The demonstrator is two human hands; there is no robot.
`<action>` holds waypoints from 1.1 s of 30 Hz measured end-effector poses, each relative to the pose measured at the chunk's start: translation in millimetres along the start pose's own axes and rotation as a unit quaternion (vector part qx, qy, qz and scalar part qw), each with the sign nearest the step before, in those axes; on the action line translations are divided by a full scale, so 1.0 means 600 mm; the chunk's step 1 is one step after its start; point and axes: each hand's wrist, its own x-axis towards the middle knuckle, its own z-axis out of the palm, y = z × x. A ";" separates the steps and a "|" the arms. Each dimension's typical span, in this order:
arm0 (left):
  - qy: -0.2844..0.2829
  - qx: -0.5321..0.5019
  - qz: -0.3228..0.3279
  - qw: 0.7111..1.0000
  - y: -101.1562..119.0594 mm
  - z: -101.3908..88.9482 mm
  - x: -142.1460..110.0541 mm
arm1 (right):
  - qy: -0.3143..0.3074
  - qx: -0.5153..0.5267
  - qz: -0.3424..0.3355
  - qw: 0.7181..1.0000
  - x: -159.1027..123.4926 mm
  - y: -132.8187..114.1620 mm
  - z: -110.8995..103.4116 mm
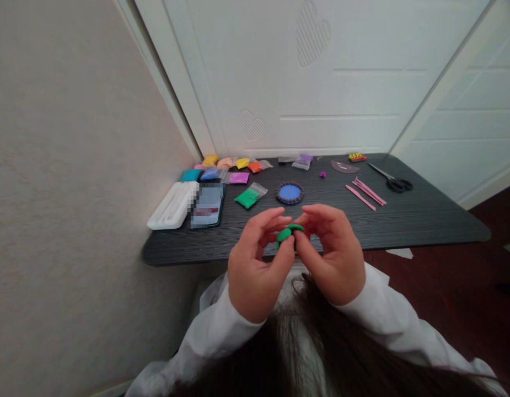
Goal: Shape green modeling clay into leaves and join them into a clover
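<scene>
Between my two hands is a piece of green modelling clay (284,235), bent or folded, held above the table's front edge. My left hand (257,264) pinches its left part between thumb and fingers. On the other side, my right hand (333,253) pinches the right part, thumb towards me. The fingertips hide some of the clay. Just beyond the hands lies a round blue disc (290,193) edged with a brown beaded rim. A clear bag of green clay (248,197) rests to its left.
Along the table's (188,251) left side are a white case (175,205), a phone (207,205) and several bags of coloured clay (239,178). On the right lie pink modelling tools (368,191), scissors (393,181) and a clear half-round piece (344,166). A white panelled door (341,99) stands behind.
</scene>
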 end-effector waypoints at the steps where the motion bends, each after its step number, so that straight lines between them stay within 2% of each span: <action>1: -0.020 -0.032 -0.017 0.999 0.001 -0.003 0.001 | -0.005 0.009 0.013 1.000 0.003 0.002 -0.002; 5: -0.065 -0.162 -0.071 0.982 -0.004 -0.019 0.005 | -0.030 0.049 0.058 0.997 0.016 0.007 -0.014; 9: -0.114 -0.191 -0.122 0.967 -0.013 -0.023 0.009 | -0.051 0.094 0.105 0.989 0.022 0.007 -0.022; 14: -0.113 -0.174 -0.141 0.968 -0.015 -0.015 0.006 | -0.052 0.142 0.131 0.980 0.024 0.004 -0.023; 18: -0.097 -0.207 -0.146 0.963 -0.017 -0.013 0.007 | -0.048 0.178 0.125 0.975 0.021 -0.001 -0.023; 21: -0.059 -0.253 -0.158 0.953 -0.018 -0.015 0.011 | -0.038 0.172 0.097 0.980 0.016 -0.005 -0.028; 24: -0.034 -0.297 -0.189 0.936 -0.017 -0.015 0.015 | -0.063 0.099 0.025 0.993 0.013 -0.007 -0.037; 28: -0.042 -0.334 -0.215 0.917 -0.013 -0.015 0.016 | -0.105 -0.025 -0.066 0.992 0.017 -0.009 -0.045; 33: -0.053 -0.356 -0.227 0.905 -0.006 -0.016 0.013 | -0.118 -0.065 -0.094 0.986 0.021 -0.013 -0.049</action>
